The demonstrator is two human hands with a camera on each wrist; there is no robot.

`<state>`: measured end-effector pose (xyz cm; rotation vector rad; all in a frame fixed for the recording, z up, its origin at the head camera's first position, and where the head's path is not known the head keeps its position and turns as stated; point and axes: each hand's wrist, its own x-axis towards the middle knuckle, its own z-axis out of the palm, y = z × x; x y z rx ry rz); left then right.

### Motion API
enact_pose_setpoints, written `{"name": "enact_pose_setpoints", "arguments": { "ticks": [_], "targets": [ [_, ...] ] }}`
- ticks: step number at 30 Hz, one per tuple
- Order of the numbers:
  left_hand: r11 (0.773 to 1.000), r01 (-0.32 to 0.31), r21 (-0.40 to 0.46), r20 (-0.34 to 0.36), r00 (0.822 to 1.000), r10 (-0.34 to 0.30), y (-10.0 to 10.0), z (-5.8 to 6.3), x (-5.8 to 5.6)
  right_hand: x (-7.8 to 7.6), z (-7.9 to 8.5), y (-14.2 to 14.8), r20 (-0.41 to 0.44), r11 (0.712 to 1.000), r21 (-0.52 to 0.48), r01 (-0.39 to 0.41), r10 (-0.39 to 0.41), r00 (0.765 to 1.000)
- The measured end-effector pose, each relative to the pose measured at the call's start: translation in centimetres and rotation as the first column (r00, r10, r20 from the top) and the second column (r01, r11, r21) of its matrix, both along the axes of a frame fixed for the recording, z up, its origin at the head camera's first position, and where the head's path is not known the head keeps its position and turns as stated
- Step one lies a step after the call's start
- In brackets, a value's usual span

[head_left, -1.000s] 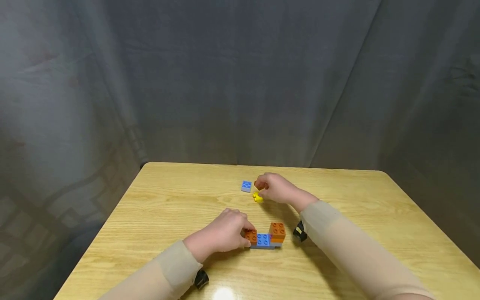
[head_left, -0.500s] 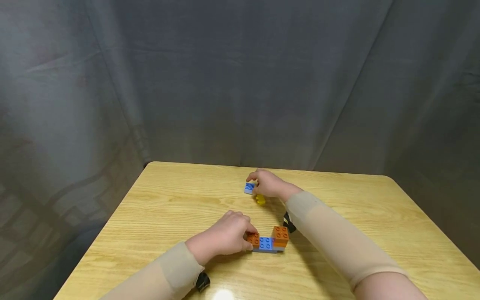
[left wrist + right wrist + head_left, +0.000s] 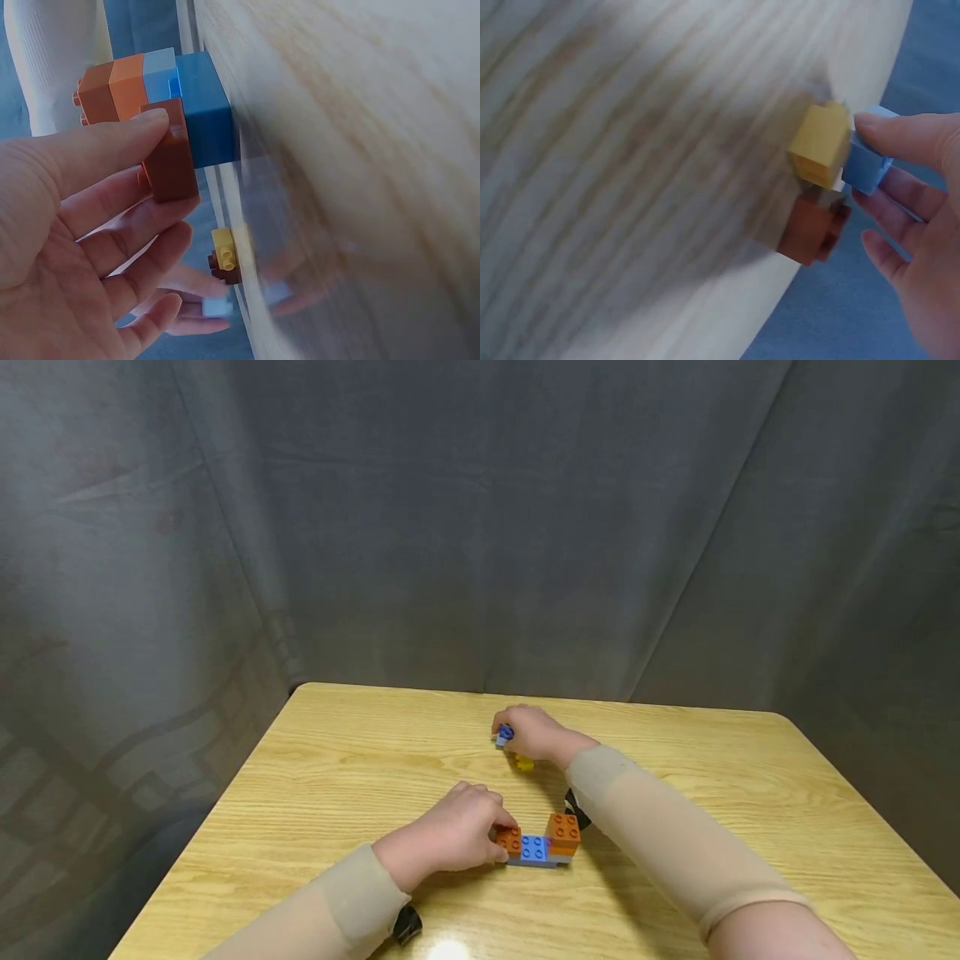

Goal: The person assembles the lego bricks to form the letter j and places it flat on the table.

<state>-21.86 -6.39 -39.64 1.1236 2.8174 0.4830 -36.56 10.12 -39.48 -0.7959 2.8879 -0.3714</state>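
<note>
My left hand (image 3: 459, 831) pinches the brown brick (image 3: 171, 154) at the left end of a small brick build between thumb and fingers. A blue base brick (image 3: 534, 849) lies under it, and at the right end a light blue, an orange and a brown brick (image 3: 564, 827) are stacked. Farther back, my right hand (image 3: 529, 732) holds a small blue brick (image 3: 866, 165) between thumb and fingertips. Beside that brick sits a yellow brick (image 3: 821, 146), its studs facing sideways. A loose brown brick (image 3: 806, 229) lies close by, hidden behind my right hand in the head view.
The wooden table (image 3: 345, 752) carries everything, its far edge just behind the loose bricks. A grey curtain (image 3: 480, 527) hangs beyond it. My right forearm (image 3: 675, 843) reaches across the table, passing right of the build.
My right hand has let go of the loose brown brick, shifted left and taken hold of the small blue brick, which is now tilted. My left hand keeps its grip on the build.
</note>
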Motion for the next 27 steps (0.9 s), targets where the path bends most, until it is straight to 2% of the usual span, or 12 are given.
{"name": "enact_pose_setpoints", "arguments": {
  "ticks": [5,13,17,23,27],
  "targets": [
    [1.000,0.001,-0.005,-0.001,1.000,-0.001,0.1,0.0,-0.2,0.3,0.8,0.0,0.003,0.995,-0.095,-0.010,0.010,1.000],
    [1.000,-0.013,-0.008,0.016,1.000,0.014,0.3,0.1,-0.6,1.5,1.2,0.8,-0.009,0.991,-0.114,-0.063,0.062,0.998],
    [1.000,-0.017,-0.004,0.020,1.000,0.017,0.3,0.2,-0.8,2.1,1.8,1.5,-0.025,0.982,-0.174,-0.069,0.066,0.998],
    [1.000,-0.031,-0.002,0.029,0.999,0.031,0.1,0.0,-1.1,2.6,2.9,2.6,-0.054,0.954,-0.296,-0.052,0.037,0.998],
    [0.999,-0.035,0.011,0.035,0.999,0.035,0.1,-0.1,-1.3,3.4,3.8,3.5,-0.037,0.917,-0.397,-0.032,0.019,0.999]
  ]
}}
